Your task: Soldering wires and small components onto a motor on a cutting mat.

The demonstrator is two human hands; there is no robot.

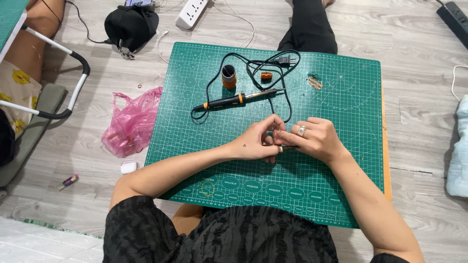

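Observation:
My left hand (256,140) and my right hand (316,139) meet over the middle of a green cutting mat (341,185). Their fingertips pinch a small thin dark piece (286,147) between them; what it is stays too small to tell. A ring sits on my right hand. Beyond the hands lies a black and orange soldering iron (229,101) with its black cord (287,97) looping round to a plug (283,61). A spool of copper wire (228,76), a small orange coil (266,75) and a bit of copper strand (315,82) rest at the mat's far side.
A pink plastic bag (130,122) lies on the wooden floor left of the mat, with a small white case (128,167) near it. A black cap (130,25) and a white power strip (191,13) sit at the far edge. Another person's leg (309,27) is beyond the mat.

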